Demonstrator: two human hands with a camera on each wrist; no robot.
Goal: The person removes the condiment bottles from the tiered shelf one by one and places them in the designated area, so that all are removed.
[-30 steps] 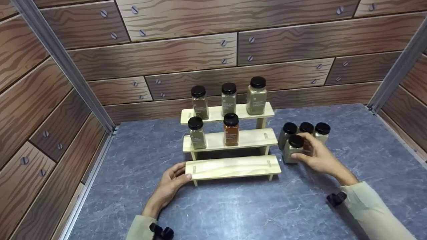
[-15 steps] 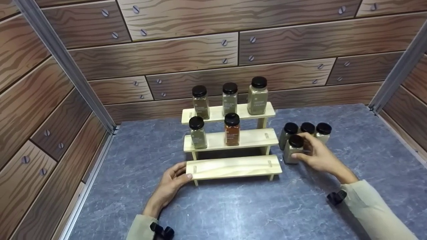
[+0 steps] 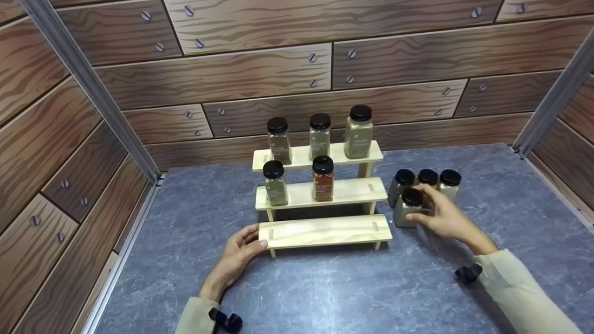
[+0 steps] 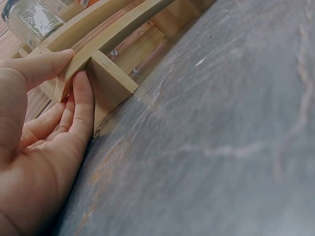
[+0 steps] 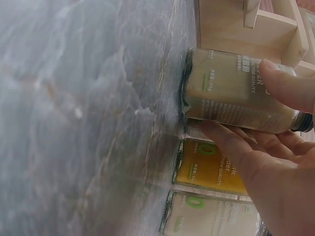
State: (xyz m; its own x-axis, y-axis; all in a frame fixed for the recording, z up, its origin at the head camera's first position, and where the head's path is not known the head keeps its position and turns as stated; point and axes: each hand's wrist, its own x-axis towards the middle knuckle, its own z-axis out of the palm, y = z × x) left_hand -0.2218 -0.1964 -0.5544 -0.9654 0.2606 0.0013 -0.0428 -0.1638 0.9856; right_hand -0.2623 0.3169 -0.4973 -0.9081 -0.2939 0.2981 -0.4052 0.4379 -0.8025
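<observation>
A pale wooden three-step rack (image 3: 320, 233) stands on the table. My left hand (image 3: 235, 253) pinches the left end of its lowest shelf; in the left wrist view the thumb lies on top and the fingers underneath. Right of the rack, my right hand (image 3: 443, 218) grips a black-capped spice jar (image 3: 403, 217) between thumb and fingers. In the right wrist view this jar holds greyish-beige powder, and its base is right at the table surface. Just behind it stand three more jars, among them one of yellow powder (image 5: 211, 169) and one of pale powder (image 5: 211, 216).
On the top shelf stand three spice jars, the tallest jar (image 3: 358, 134) at the right. The middle shelf bears a green-grey jar (image 3: 277, 191) and an orange-red jar (image 3: 323, 186). Wood-patterned walls (image 3: 222, 79) enclose the grey marbled table (image 3: 325, 292) at the back and sides.
</observation>
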